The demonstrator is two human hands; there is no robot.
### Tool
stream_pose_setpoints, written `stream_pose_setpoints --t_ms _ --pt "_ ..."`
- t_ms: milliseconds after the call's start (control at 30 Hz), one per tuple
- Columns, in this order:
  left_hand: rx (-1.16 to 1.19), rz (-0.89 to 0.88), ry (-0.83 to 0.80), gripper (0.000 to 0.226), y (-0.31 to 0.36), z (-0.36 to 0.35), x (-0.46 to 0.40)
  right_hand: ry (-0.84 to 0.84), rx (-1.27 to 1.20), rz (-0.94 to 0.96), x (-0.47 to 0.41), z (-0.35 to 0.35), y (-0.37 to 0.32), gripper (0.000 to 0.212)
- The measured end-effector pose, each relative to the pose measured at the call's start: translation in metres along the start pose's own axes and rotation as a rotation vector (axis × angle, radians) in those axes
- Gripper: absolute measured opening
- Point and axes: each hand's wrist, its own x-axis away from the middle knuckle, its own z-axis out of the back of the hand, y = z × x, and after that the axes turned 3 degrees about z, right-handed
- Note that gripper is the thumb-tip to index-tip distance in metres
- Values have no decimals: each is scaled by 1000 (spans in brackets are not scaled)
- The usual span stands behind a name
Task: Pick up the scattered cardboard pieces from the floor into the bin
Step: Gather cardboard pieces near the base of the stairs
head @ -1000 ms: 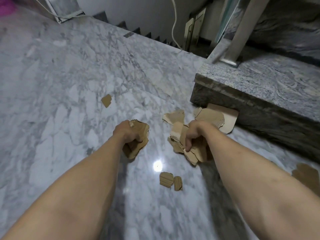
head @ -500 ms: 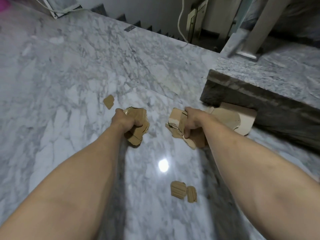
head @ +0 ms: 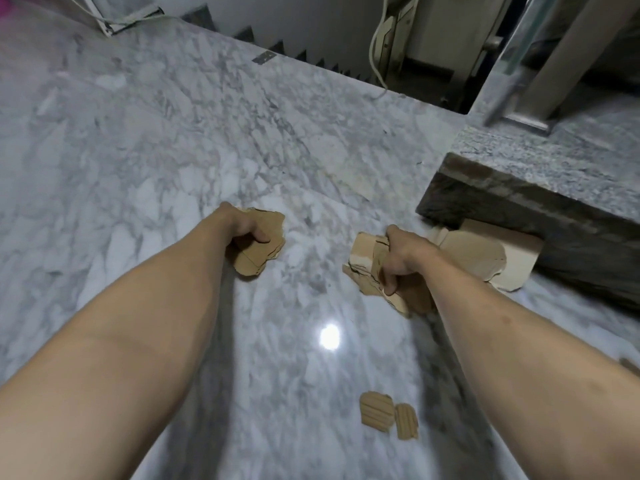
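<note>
Left hand [head: 242, 226] at frame centre-left, fingers clenched round a wad [head: 258, 245] of torn cardboard; wad's long axis slanting from upper right to lower left, its ragged lower tip pointing toward the bottom of the frame. Right hand [head: 401, 258] right of centre, fingers curled round a stack [head: 367, 261] of torn pieces; stack's long axis running from upper left down to lower right, pale face turned toward the frame's left, lowest corner jutting out below the wrist. Both bundles held above the floor [head: 173, 150], well apart from each other.

Behind the right hand, a large flat sheet [head: 485, 258] lying on the floor, long axis roughly left to right, its far edge against the foot of a dark stone step [head: 540, 188] at right of frame. Low in the frame, right of centre, two small scraps [head: 388, 414] lying just beside each other, corrugation lines showing, the left one's ribs running sideways, the right one's running up and down. At the far right edge, by the right forearm, a sliver of another brown piece [head: 630, 365], mostly cut off. Bright glare spot [head: 329, 336] on the marble between the forearms. No bin in view.
</note>
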Motion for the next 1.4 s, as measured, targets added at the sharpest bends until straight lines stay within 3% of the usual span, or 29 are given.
stream_pose_setpoints --t_ms 67,167,333,433,567,633,833,1000,1167,1400 --pt "-76 -16 4 94 2 -2 3 18 -19 11 4 -2 1 106" --pt "-197 -63 98 99 2 -5 5 59 -138 -6 19 -1 12 110" --pt "-180 -171 123 88 3 -10 7 167 -188 -146 46 20 65 129" --pt "-172 -157 114 84 4 -17 11 196 -78 -275 51 25 90 115" --pt "-78 -82 4 78 4 -33 18 329 -40 -292 44 12 97 71" --pt "-95 -54 -28 72 9 -42 27 344 -23 -288 42 9 95 64" --pt "-304 -32 -238 74 36 -85 64 214 -96 -432 52 12 116 94" --pt "-504 -249 -71 74 63 -126 99 161 -105 -399 56 10 126 107" --pt "-379 -264 -117 76 65 -158 117 159 -225 -327 52 4 131 124" --pt "-178 -207 -231 72 45 -165 116 134 -157 -309 50 7 136 127"
